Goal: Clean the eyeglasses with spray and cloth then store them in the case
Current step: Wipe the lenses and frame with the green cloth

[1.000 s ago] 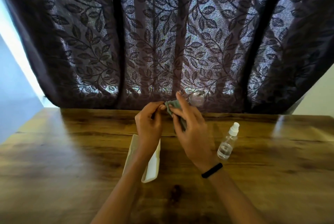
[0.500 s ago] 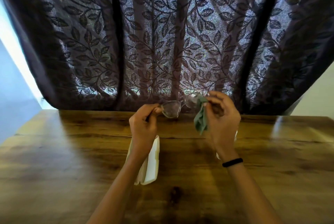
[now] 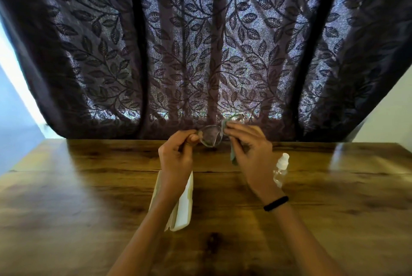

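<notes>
Wiping eyeglasses [image 3: 210, 138] with cloth [image 3: 233, 157], mid-task.
Left hand [image 3: 176, 157] pinches frame, right hand [image 3: 249, 153] grip clamps cloth on right lens; case [image 3: 182, 209] open on worktop [image 3: 89, 186], storing not yet done.

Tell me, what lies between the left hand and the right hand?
Head view: one clear lens of the eyeglasses. The left hand pinches the frame; the right hand holds the green cloth on the other lens.

arms: bare, no sleeves | right wrist: thin black band [image 3: 276, 203] | hands: ungloved
</notes>
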